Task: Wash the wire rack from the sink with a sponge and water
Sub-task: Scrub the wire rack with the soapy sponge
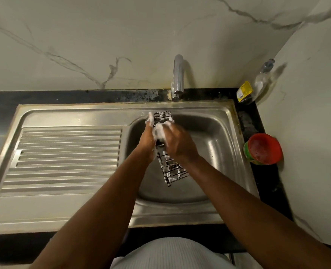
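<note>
Head: left hand (148, 141), right hand (178, 141), one foamy wire rack (173, 169), one sink (216, 133)

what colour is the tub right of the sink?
Red tub, with a green band at its left edge; head view shows it.

Left forearm (102, 193) and right forearm (238, 191), bare, reach from near edge and converge far-centre. Left grip (148, 141) curled round wire rack (173, 169), fingertips foamy. Right grip (178, 143) back-up, fingers curled on foamy sponge (159, 133), pressed against rack.
</note>
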`<state>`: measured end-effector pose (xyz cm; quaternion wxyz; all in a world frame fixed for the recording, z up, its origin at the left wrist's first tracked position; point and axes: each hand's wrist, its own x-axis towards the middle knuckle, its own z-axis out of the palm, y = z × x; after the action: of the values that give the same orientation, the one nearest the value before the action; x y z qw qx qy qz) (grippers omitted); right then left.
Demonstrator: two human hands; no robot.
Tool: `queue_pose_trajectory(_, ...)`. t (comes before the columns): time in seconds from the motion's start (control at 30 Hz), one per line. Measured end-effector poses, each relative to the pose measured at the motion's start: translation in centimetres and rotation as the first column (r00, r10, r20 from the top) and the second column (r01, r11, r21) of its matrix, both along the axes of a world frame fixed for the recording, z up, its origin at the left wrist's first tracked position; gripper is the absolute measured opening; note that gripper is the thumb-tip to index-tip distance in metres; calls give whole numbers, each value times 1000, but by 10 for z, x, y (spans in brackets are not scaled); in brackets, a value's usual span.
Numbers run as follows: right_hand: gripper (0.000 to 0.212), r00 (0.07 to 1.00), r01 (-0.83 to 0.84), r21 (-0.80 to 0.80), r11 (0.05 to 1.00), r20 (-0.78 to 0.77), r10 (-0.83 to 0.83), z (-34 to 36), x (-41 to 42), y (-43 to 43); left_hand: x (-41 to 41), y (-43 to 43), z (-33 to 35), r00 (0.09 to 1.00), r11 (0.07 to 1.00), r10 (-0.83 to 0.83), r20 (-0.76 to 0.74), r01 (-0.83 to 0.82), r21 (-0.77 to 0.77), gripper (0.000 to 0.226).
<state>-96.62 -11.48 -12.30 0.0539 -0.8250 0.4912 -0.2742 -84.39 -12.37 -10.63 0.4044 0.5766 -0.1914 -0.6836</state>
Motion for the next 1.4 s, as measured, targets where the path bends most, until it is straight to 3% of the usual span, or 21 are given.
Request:
queue_pose_trajectory(0.1, 38, 976, 200, 54, 978, 77, -204, -3, -13, -11, 1, -4, 3, 998, 1000, -18, 61, 19, -24, 62)
queue_pose_trajectory(0.17, 40, 902, 311, 198, 929, 247, -355, -1, -18, -11, 5, -7, 0, 994, 1000, 13, 110, -10, -25, 68)
queue_pose_trajectory(0.27, 34, 667, 463, 489, 739, 357, -654, -5, -30, -13, 14, -7, -12, 988, 999, 48, 148, -48, -2, 84)
queue_pose_trajectory(0.33, 29, 618, 435, 645, 628, 293, -729, -17, -35, -15, 14, -4, -4, 991, 998, 63, 122, -61, -20, 73)
queue_pose_trajectory(0.4, 27, 656, 425, 656, 624, 251, -712, -18, -32, -12, 12, -2, -4, 986, 991, 134, 100, -133, -18, 56)
queue_pose_trajectory(0.47, 30, 755, 393, 548, 739, 266, -599, -11, -18, -6, 13, -2, -10, 973, 982, 186, 136, -185, -22, 47)
queue_pose_trajectory(0.53, 38, 881, 282, 368, 886, 266, -391, -6, -4, 3, 16, -4, -16, 971, 984, 179, 155, -179, -13, 60)
queue_pose_trajectory(0.6, 46, 940, 181, 277, 944, 233, -248, -4, -5, 4, 19, -6, -16, 978, 987, 154, 143, -159, 22, 73)
queue_pose_trajectory(0.67, 47, 945, 191, 292, 937, 205, -256, -10, -22, -9, 24, -6, -15, 985, 989, 132, 114, -138, 45, 79)
queue_pose_trajectory(0.77, 44, 847, 384, 437, 813, 185, -499, -16, -46, -26, 27, -5, -17, 987, 990, 112, 112, -120, 68, 83)
queue_pose_trajectory(0.83, 46, 810, 409, 444, 797, 225, -541, -12, -40, -25, 26, -5, -19, 982, 989, 129, 134, -138, 58, 81)
queue_pose_trajectory(0.9, 48, 833, 368, 394, 842, 263, -487, 0, -18, -17, 23, -8, -23, 978, 987, 147, 147, -155, 44, 78)
queue_pose_trajectory(1.0, 48, 938, 161, 228, 960, 268, -221, 9, 10, 4, 18, -9, -21, 977, 989, 142, 157, -147, 18, 91)
queue_pose_trajectory(1.07, 48, 971, 76, 224, 972, 207, -123, 5, 5, 8, 22, -9, -23, 978, 986, 162, 134, -166, 22, 100)
queue_pose_trajectory(1.1, 47, 973, 77, 263, 962, 192, -131, -1, -4, 6, 24, -9, -22, 977, 983, 179, 113, -183, 26, 92)
queue_pose_trajectory(1.17, 43, 946, 197, 392, 899, 163, -279, -20, -28, 3, 31, -7, -24, 971, 973, 227, 79, -229, 28, 74)
queue_pose_trajectory(1.3, 37, 853, 391, 554, 735, 80, -515, -39, -53, 11, 34, -3, -22, 958, 959, 280, 66, -282, 38, 86)
queue_pose_trajectory(1.4, 42, 882, 345, 518, 783, 106, -459, -35, -37, 28, 35, -2, -23, 945, 945, 322, 58, -325, 47, 87)
